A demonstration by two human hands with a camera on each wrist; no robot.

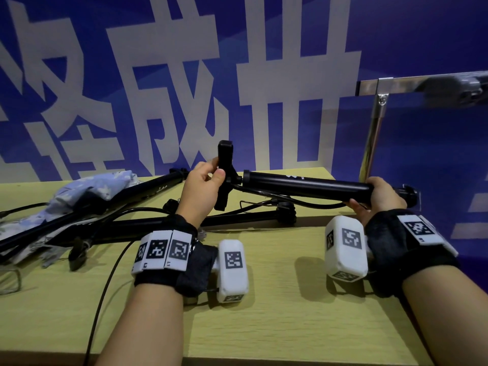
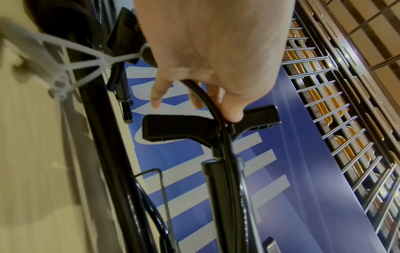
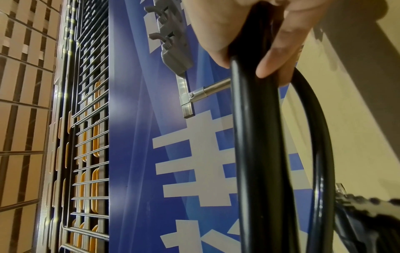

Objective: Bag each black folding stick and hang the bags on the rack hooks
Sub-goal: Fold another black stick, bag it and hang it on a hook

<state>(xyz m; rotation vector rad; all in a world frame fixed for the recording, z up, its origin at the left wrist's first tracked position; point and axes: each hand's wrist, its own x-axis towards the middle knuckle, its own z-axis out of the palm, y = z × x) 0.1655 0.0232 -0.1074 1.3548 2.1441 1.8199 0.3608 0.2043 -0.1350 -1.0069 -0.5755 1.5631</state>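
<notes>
I hold one black folding stick (image 1: 303, 184) level above the yellow table (image 1: 264, 299). My left hand (image 1: 203, 186) grips its T-shaped handle (image 1: 225, 165), which stands upright; in the left wrist view the same handle (image 2: 173, 126) lies past my fingers, with a thin black cord (image 2: 207, 101) running under them. My right hand (image 1: 380, 194) wraps the far end of the tube (image 3: 251, 137) together with a loop of black cord (image 3: 320, 137). Two more black sticks (image 1: 79, 207) lie on the table at the left, partly under a pale blue cloth bag (image 1: 92, 188).
A metal rack bar (image 1: 422, 84) with a grey hook strip (image 3: 171, 39) stands on a post (image 1: 373, 136) at the back right, in front of a blue banner wall. Black cords (image 1: 105, 286) trail over the table's left half.
</notes>
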